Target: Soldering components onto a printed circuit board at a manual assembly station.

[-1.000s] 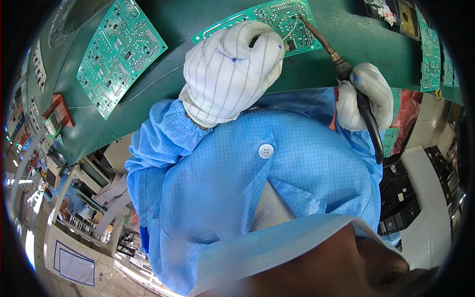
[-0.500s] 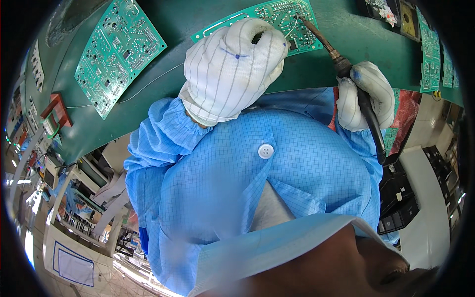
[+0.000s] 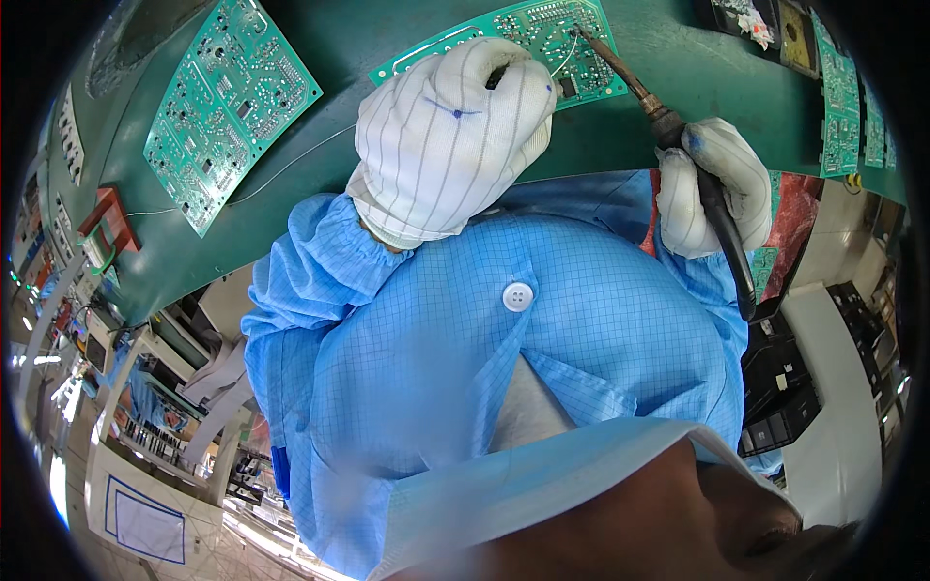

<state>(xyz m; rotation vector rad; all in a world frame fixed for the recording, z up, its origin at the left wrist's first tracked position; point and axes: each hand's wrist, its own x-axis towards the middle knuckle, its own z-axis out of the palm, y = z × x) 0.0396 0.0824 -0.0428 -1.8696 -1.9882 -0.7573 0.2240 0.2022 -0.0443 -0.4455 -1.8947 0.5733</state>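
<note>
In a white striped glove, my left hand (image 3: 455,136) is closed over the near edge of a green circuit board (image 3: 591,73). A thin solder wire (image 3: 565,60) runs out from this hand to the board's surface, and its tail trails left to a spool. My right hand (image 3: 722,189), also gloved, wraps round the dark handle of a soldering iron (image 3: 668,126). The iron's tip meets the board close to the end of the wire. My left fingertips are hidden under the glove's bulk.
Another green circuit board (image 3: 232,107) lies on the green mat (image 3: 310,169) to the left. A red spool holder (image 3: 118,221) stands near the mat's left edge. At the far right are a dark tray (image 3: 741,19) and more boards (image 3: 840,107).
The iron's tip and the end of the wire have shifted very slightly on the board. Both hands keep their grips, and the rest looks almost the same.
</note>
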